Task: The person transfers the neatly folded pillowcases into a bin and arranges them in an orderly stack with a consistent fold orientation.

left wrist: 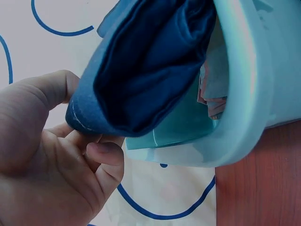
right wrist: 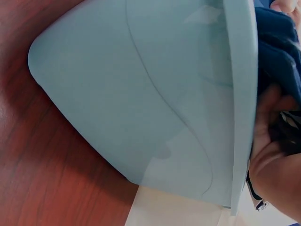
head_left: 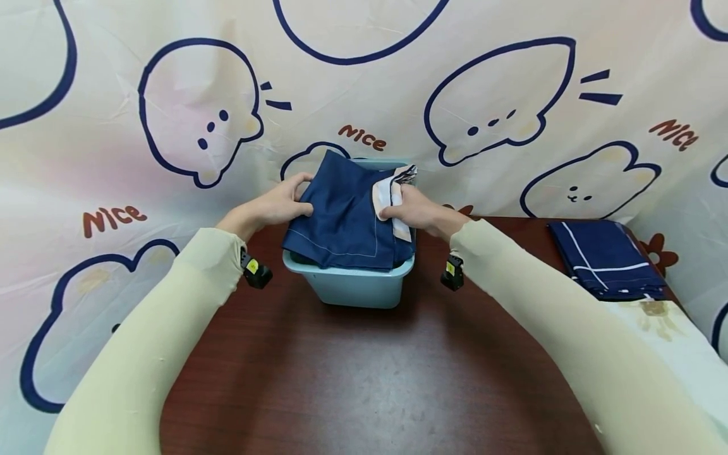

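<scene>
A navy cloth (head_left: 347, 212) with a pale stitched line lies spread over the mouth of a light blue plastic bin (head_left: 355, 287). My left hand (head_left: 279, 201) pinches its left edge, thumb on top; in the left wrist view that edge (left wrist: 87, 110) folds over into a deep pocket. On the right side, my right hand (head_left: 418, 207) grips the cloth together with a white, dark-edged part (head_left: 382, 193), thumb lying over it. The right wrist view shows this hand (right wrist: 273, 146) at the bin's rim, partly cut off. Inside the bin, a greyish cloth with pink edges (left wrist: 216, 82) shows.
The bin stands on a dark red-brown wooden table (head_left: 352, 379), close against a hanging sheet (head_left: 364, 95) printed with cartoon outlines. A folded navy cloth with white lines (head_left: 605, 262) lies at the right, and a white cloth with a brown print (head_left: 660, 319) is in front of it.
</scene>
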Demonstrator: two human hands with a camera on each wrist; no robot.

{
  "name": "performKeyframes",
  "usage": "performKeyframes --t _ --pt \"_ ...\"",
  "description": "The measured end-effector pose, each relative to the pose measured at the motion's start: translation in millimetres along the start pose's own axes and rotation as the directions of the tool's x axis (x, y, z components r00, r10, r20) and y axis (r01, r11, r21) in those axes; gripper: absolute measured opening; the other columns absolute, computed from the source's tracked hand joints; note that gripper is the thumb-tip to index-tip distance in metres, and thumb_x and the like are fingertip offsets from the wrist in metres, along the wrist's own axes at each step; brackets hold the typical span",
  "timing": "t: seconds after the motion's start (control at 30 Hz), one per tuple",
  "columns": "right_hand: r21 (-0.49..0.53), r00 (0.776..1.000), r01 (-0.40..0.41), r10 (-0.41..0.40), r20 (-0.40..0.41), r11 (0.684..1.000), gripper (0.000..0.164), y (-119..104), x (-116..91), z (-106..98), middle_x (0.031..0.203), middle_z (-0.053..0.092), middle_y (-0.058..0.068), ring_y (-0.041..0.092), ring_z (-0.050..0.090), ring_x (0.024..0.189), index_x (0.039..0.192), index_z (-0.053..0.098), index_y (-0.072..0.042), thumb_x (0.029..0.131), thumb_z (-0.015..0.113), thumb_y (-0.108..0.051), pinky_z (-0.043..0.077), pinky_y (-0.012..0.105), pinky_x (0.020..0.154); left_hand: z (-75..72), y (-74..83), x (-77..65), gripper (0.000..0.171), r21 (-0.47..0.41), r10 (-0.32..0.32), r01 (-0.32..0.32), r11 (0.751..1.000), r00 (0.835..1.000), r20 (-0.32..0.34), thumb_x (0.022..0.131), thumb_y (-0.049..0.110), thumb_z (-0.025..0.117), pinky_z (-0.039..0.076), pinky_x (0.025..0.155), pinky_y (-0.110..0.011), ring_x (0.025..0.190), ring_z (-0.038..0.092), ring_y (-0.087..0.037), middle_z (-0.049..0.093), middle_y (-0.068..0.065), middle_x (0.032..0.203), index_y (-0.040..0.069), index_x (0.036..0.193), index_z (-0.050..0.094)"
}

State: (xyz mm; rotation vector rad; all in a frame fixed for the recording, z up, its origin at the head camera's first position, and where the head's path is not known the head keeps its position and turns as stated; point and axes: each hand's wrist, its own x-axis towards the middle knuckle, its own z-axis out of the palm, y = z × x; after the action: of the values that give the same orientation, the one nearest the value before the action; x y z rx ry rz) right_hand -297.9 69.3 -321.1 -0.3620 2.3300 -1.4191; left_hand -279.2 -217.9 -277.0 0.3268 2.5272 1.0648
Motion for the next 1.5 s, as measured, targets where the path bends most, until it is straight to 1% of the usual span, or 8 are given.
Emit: performKeyframes --t 0.47,0.6,0.73,0.87,0.93,1.0,1.27,1.5 --pt "-0.191 1.0 0.01 -0.014 -0.02 0.982 0.03 -6 9 10 0.107 0.051 0.008 0.021 0.052 0.097 0.119 0.049 0.0 0.097 0.064 -0.015 0.045 0.031 0.085 5.7 -4.4 4.9 0.061 0.003 -0.021 0.021 1.0 1.0 -0.003 0.099 0.008 0.049 0.04 0.113 -0.052 0.121 0.059 -0.036 0.058 -0.028 0.139 0.008 0.154 0.022" --pt "-0.232 0.999 0.042 -0.045 -0.008 0.972 0.025 -4 12 14 0.099 0.049 0.005 0.02 0.051 0.091 0.111 0.05 -0.001 0.096 0.065 -0.015 0.042 0.029 0.08 8.0 -7.8 6.4 0.063 0.042 -0.01 0.011 0.999 1.0 -0.011 0.099 0.009 0.049 0.045 0.1 -0.045 0.104 0.063 -0.031 0.068 -0.02 0.105 0.007 0.155 0.021" --pt "-0.257 0.998 0.067 -0.07 -0.004 0.964 0.021 -4 13 14 0.084 0.044 0.002 0.018 0.047 0.078 0.094 0.048 -0.005 0.095 0.066 -0.015 0.039 0.028 0.071 8.9 -8.3 7.3 0.065 0.072 -0.012 0.013 0.997 1.0 -0.026 0.099 0.011 0.051 0.041 0.089 -0.039 0.085 0.058 -0.025 0.049 -0.003 0.07 0.008 0.157 0.021" --pt "-0.258 0.997 0.074 -0.075 0.007 0.963 0.028 -4 15 12 0.067 0.04 -0.003 0.014 0.044 0.064 0.08 0.045 -0.01 0.095 0.068 -0.015 0.038 0.026 0.064 10.5 -10.5 6.8 0.067 0.057 -0.019 0.02 0.998 1.0 -0.012 0.1 0.011 0.05 0.044 0.096 -0.044 0.101 0.06 -0.03 0.065 -0.019 0.1 0.007 0.158 0.017" --pt "-0.254 0.998 0.07 -0.069 0.011 0.965 0.028 -4 15 11 0.065 0.04 -0.004 0.013 0.045 0.063 0.079 0.046 -0.01 0.095 0.068 -0.016 0.04 0.025 0.063 11.7 -12.6 7.4 0.068 0.039 -0.023 0.023 0.999 1.0 0.0 0.1 0.01 0.049 0.044 0.104 -0.049 0.114 0.058 -0.034 0.061 -0.029 0.128 0.007 0.158 0.015" --pt "-0.255 0.998 0.057 -0.057 0.01 0.965 0.024 -5 15 10 0.071 0.043 -0.002 0.013 0.048 0.067 0.084 0.047 -0.009 0.095 0.067 -0.016 0.041 0.025 0.065 12.7 -13.6 7.8 0.067 0.017 -0.023 0.023 1.0 1.0 0.01 0.1 0.009 0.049 0.043 0.108 -0.052 0.119 0.058 -0.036 0.054 -0.032 0.142 0.007 0.157 0.014" --pt "-0.248 0.999 0.035 -0.036 0.002 0.968 0.021 -4 15 9 0.079 0.046 0.0 0.013 0.05 0.07 0.091 0.048 -0.008 0.098 0.064 -0.019 0.043 0.025 0.066 13.9 -16.7 7.6 0.068 0.015 -0.039 0.039 0.999 0.999 0.022 0.1 0.01 0.049 0.044 0.088 -0.041 0.093 0.059 -0.029 0.056 -0.031 0.136 0.007 0.158 0.013" --pt "-0.239 1.0 0.016 -0.02 -0.013 0.971 0.018 -3 14 9 0.095 0.051 0.004 0.016 0.054 0.082 0.105 0.052 -0.005 0.099 0.062 -0.019 0.045 0.025 0.071 16.4 -14.8 7.6 0.068 0.011 -0.017 0.017 1.0 0.999 0.04 0.1 0.007 0.049 0.044 0.091 -0.04 0.108 0.06 -0.033 0.054 -0.033 0.142 0.007 0.157 0.013"
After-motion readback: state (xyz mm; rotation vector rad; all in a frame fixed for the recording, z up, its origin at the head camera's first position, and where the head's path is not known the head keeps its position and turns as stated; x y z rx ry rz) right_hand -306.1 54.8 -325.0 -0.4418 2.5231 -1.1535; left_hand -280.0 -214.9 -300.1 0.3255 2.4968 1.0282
